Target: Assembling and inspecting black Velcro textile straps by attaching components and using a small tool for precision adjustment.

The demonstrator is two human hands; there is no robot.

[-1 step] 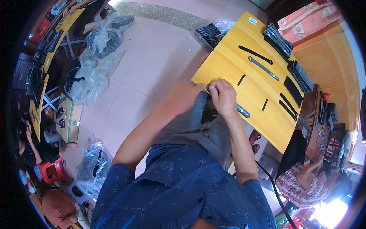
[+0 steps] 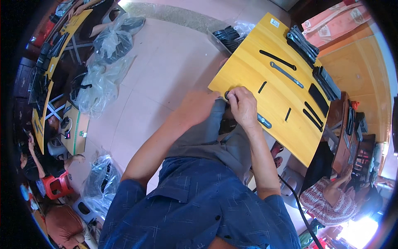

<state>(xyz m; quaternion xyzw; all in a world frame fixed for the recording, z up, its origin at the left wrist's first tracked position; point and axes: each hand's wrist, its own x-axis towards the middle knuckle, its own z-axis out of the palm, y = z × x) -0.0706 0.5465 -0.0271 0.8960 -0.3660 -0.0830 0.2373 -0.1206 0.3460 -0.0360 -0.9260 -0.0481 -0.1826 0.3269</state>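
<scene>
At the near left corner of the yellow wooden table (image 2: 240, 70), my right hand (image 2: 244, 106) is closed, its thumb and fingers pinching a small dark round thing (image 2: 226, 95) at the edge. It may be a rolled strip, but most of it is covered. Close beside it on the left is my left hand (image 2: 197, 108), smeared by motion. Its fingertips point toward the dark thing, and whether they hold anything is not visible. Just right of my right hand lies the rounded end of a dark grey strap (image 2: 264, 120). A short black strip (image 2: 262, 86) rests slightly farther off.
Across the table lie a black strap (image 2: 277, 59), a grey strap (image 2: 287, 74), a black rectangular piece (image 2: 318, 98) and folded stacks (image 2: 302, 43). A bin of black pieces (image 2: 228, 37) stands beyond the left edge. Plastic bags (image 2: 97, 89) cover floor at left. People sit at both sides.
My left hand's fingertips have shifted slightly left, away from the dark thing. My right hand and the straps on the table look the same.
</scene>
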